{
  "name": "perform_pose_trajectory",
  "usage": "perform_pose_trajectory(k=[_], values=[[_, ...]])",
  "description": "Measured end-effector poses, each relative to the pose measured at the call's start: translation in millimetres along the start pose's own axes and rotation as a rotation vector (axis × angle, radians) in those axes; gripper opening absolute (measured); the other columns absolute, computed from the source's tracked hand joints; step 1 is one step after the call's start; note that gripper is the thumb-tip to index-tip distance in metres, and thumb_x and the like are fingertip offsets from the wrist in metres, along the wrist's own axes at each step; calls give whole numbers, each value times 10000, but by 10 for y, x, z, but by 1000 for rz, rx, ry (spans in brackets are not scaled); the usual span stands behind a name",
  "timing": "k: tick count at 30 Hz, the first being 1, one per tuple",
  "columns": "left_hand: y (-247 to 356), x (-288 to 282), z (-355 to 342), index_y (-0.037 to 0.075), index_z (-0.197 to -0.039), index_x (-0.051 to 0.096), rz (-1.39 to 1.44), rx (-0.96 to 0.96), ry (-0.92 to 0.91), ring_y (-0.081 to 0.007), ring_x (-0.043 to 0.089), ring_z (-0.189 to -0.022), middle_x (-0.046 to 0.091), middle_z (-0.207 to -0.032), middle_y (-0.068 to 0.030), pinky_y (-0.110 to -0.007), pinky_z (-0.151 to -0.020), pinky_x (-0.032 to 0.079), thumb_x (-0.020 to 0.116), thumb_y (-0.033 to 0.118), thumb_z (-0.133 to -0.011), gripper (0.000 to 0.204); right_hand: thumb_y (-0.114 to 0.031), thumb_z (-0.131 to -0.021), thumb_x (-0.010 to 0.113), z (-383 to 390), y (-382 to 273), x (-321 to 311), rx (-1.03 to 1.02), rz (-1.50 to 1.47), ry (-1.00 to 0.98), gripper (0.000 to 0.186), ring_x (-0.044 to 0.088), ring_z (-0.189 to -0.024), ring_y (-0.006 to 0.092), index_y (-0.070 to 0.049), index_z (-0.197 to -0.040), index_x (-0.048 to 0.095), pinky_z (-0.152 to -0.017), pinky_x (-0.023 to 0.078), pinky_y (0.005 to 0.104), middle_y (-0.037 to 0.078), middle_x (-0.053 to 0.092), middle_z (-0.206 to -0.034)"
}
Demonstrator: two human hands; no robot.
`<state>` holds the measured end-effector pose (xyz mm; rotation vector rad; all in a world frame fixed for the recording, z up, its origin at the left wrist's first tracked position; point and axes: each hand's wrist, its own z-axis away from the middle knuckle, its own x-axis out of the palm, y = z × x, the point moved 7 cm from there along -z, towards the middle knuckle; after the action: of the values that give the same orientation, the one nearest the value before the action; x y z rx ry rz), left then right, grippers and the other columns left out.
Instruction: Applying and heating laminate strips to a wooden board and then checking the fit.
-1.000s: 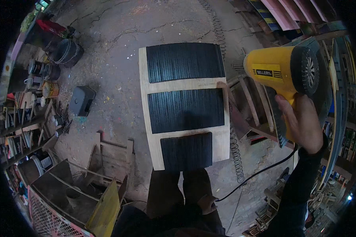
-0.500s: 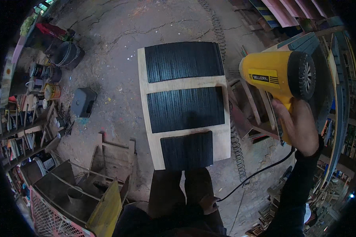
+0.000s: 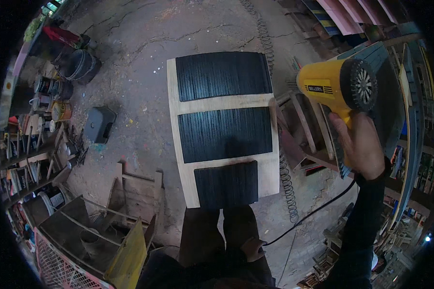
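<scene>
A yellow heat gun [image 3: 323, 85] with a black rear vent is held up right of the panel, its nozzle end facing left. My right hand [image 3: 364, 149] is wrapped round its handle. The pale wooden panel [image 3: 181, 173] stands before my legs, carrying three black, finely grooved pieces: a top one [image 3: 222, 74], a middle one [image 3: 224, 134] and a smaller lower one [image 3: 226, 185]. Low by my thigh, my left hand [image 3: 251, 249] is closed on the black power cord [image 3: 318, 210], which runs up to the gun. Its fingers are partly in shadow.
On the left are a grey plastic stool [image 3: 100, 124], a black bucket [image 3: 82, 66] and paint cans [image 3: 61, 111]. A wooden frame [image 3: 140, 192] and a pink crate [image 3: 65, 262] lie lower left. A coiled hose [image 3: 288, 190] hangs or lies behind the panel. Boards [image 3: 410, 135] crowd the right.
The heat gun has turned in my right hand, so its rear vent faces me more and its nozzle points further away. My left hand stays by my thigh.
</scene>
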<state>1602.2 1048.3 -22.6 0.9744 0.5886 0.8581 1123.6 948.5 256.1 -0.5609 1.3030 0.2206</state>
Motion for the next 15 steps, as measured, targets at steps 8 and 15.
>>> perform_pose_trajectory(k=[8, 15], values=[[-15, -39, -5, 61, -1229, 571, -8, -8, -47, -323, 607, -1002, 636, -1020, -155, -481, -1037, 360, 699, 297, -809, 499, -210, -962, 588, -91, -100, 38, -91, 70, 83, 285, 631, -851, 408, 61, -1045, 558, -714, 494, 459, 263, 621, -911], [-34, -13, -41, 60, -1233, 569, 6, -10, -86, -307, 592, -1032, 625, -1040, -145, -469, -1036, 358, 695, 300, -816, 497, -203, -970, 561, -181, -52, 149, -41, 29, 5, 290, 619, -934, 442, 57, -1095, 535, -769, 489, 486, 283, 628, -976]])
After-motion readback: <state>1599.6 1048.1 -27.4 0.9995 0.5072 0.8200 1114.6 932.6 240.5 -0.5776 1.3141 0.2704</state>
